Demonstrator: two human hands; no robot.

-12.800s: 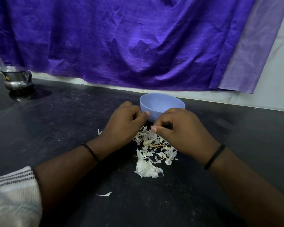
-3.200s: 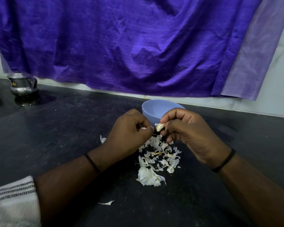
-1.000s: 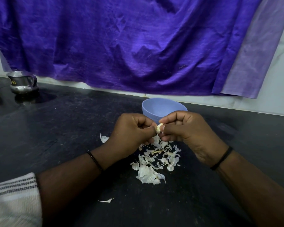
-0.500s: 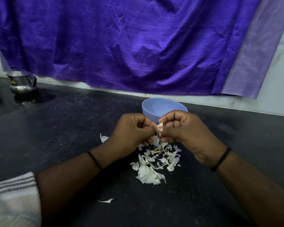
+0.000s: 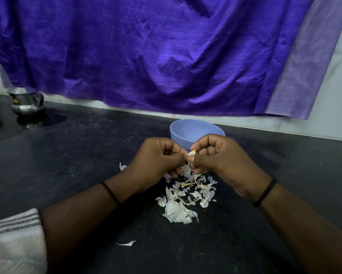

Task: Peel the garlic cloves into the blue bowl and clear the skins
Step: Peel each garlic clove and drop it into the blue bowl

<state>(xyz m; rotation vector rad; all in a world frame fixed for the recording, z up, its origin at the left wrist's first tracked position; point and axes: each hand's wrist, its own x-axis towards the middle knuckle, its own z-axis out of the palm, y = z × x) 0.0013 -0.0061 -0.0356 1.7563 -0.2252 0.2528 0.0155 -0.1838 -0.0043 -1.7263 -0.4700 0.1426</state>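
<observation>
A pale garlic clove (image 5: 191, 153) shows as a small sliver between my two hands, just in front of the blue bowl (image 5: 187, 129). My right hand (image 5: 221, 161) pinches the clove with curled fingers and thumb. My left hand (image 5: 156, 163) meets it from the left, its thumb and fingers curled against the clove's skin. Most of the clove is hidden by the fingers. Below the hands a heap of white garlic skins (image 5: 186, 196) lies on the black counter (image 5: 87, 155). The bowl's inside is largely hidden from this angle.
A steel jug (image 5: 26, 101) stands at the far left of the counter. A purple cloth (image 5: 146, 56) hangs down the wall behind the bowl. Stray skins lie at the left (image 5: 123, 166) and near the front (image 5: 126, 243). A striped sleeve (image 5: 14, 238) fills the lower left corner.
Both hands have stayed together over the skin heap, working the clove between the fingertips. The clove is more covered by the fingers than a second ago.
</observation>
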